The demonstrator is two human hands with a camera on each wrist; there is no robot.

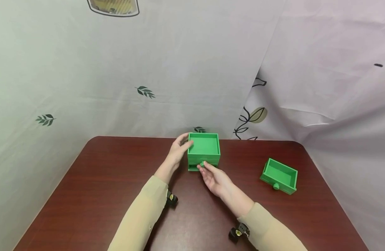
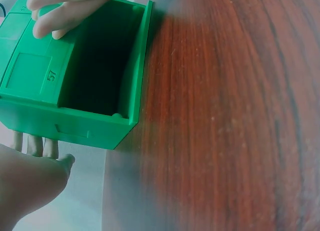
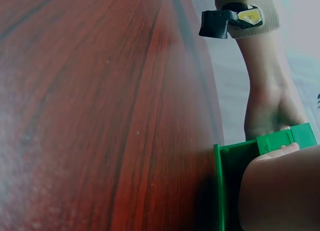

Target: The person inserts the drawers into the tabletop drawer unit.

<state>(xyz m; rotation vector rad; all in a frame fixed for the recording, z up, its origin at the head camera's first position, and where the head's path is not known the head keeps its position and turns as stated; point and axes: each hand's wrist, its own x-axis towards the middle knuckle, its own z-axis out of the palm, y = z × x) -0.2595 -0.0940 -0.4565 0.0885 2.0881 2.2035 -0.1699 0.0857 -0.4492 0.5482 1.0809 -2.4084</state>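
Observation:
A small green drawer cabinet (image 1: 204,143) with a raised rim round its top stands near the table's back edge. My left hand (image 1: 178,150) holds its left side, with the thumb at the top rim and the fingers along the wall. At the front, my right hand (image 1: 215,179) pinches the round knob (image 1: 202,164) of the upper drawer (image 2: 31,73), which is marked 57. That drawer sits in the cabinet. The lower slot (image 2: 100,66) is dark and has no drawer in it. In the right wrist view, my right hand (image 3: 280,186) covers much of the cabinet front.
A loose green drawer (image 1: 278,176) with a round knob sits upright and empty to the right on the dark red wooden table (image 1: 85,195). A pale cloth (image 1: 179,69) with leaf prints hangs behind the table and at its sides.

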